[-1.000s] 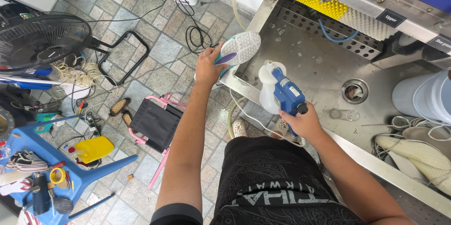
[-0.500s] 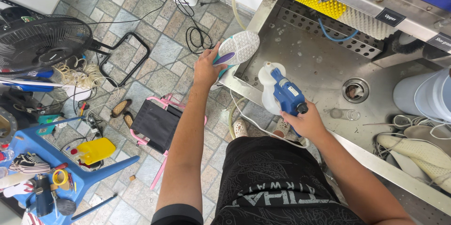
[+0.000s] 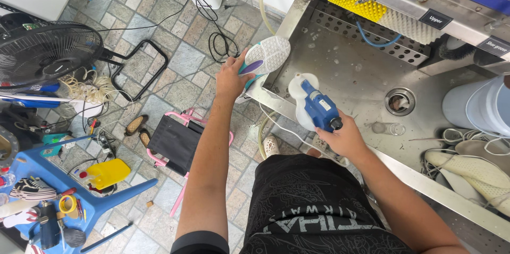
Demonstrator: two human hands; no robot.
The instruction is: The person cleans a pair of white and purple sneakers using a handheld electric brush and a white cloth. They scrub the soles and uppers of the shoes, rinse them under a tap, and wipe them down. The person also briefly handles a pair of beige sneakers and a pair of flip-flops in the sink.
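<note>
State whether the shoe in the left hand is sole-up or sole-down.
Sole-up: the shoe shows its white dotted tread to the camera, gripped by the left hand.

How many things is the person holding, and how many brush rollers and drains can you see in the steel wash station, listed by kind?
Shoes in the left hand: 1, a white-soled shoe
Spray bottles in the right hand: 1, a blue-and-white sprayer
Brush rollers: 2, yellow brush and white brush
Drains: 1, the round drain
Total: 5
</note>
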